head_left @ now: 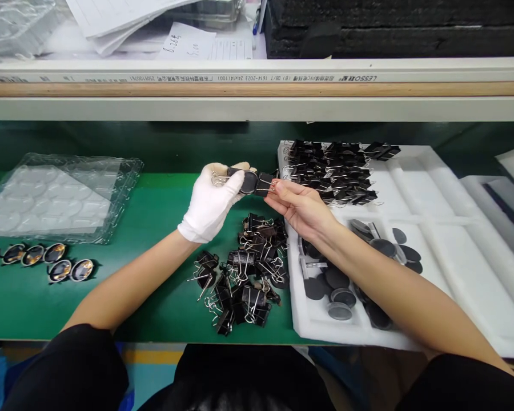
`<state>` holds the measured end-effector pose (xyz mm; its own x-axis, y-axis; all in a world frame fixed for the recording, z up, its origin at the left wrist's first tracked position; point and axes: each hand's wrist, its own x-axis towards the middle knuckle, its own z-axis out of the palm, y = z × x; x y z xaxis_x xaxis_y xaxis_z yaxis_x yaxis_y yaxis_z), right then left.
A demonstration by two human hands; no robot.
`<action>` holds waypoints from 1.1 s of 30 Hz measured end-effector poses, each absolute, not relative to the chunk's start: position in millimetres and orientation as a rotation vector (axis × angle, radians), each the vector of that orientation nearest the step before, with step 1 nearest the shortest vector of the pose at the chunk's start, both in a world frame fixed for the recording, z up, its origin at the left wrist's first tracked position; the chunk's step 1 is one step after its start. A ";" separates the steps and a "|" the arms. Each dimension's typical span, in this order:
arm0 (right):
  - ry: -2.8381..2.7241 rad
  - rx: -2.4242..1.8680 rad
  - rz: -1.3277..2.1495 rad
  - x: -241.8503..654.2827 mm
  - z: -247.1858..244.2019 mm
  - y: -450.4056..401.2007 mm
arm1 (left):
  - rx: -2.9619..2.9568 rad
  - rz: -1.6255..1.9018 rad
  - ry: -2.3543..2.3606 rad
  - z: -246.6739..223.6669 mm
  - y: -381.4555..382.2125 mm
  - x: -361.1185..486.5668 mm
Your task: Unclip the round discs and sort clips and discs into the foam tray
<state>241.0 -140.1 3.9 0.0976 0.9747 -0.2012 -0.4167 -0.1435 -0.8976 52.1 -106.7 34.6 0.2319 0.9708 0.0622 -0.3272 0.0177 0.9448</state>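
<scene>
My left hand [212,200], in a white glove, is closed around a small round black disc [249,182] and a binder clip at its left side. My bare right hand [302,205] pinches the wire handles of another black binder clip [264,184], which sits at the disc's right edge. Both hands are raised over the green table, close together. Below them lies a loose heap of black binder clips [242,260] with silver wire handles. Whether the right clip's jaws are fully closed on the disc is too small to make out.
A white foam tray [454,240] at right holds rows of clipped discs [329,171] and loose black discs [336,278]. Clear plastic trays [47,197] and several round parts with wires [60,270] lie at left. A shelf edge [240,108] crosses above.
</scene>
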 end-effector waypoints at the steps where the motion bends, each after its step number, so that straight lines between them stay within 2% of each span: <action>1: -0.715 -1.077 1.403 241.2 3.7 -140.5 | 1.096 1.189 0.797 34.8 -107.5 52.5; 13: -0.739 -1.049 1.375 235.5 14.2 -143.7 | 1.143 1.202 0.822 33.9 -104.9 52.0; 15: -0.797 -1.023 1.247 236.4 18.6 -144.9 | 1.142 1.114 0.864 40.1 -99.3 46.3; 19: -1.117 -0.961 0.973 248.5 33.1 -149.4 | 1.171 0.717 0.914 55.3 -88.6 28.6; 25: -1.632 -1.010 1.067 273.2 59.3 -152.2 | 1.632 0.824 0.919 66.2 -92.9 14.3; 30: -1.789 -1.187 0.859 263.8 58.0 -150.8 | 2.040 0.792 0.978 60.7 -106.1 19.7; 33: -1.861 -1.246 0.815 275.4 63.2 -151.2 | 2.103 0.769 0.851 45.1 -98.9 16.8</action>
<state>275.4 -151.2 63.2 -0.2545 0.9397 0.2283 0.4693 0.3264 -0.8205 16.8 -98.9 45.1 0.6022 0.7589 0.2478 0.3227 -0.5153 0.7939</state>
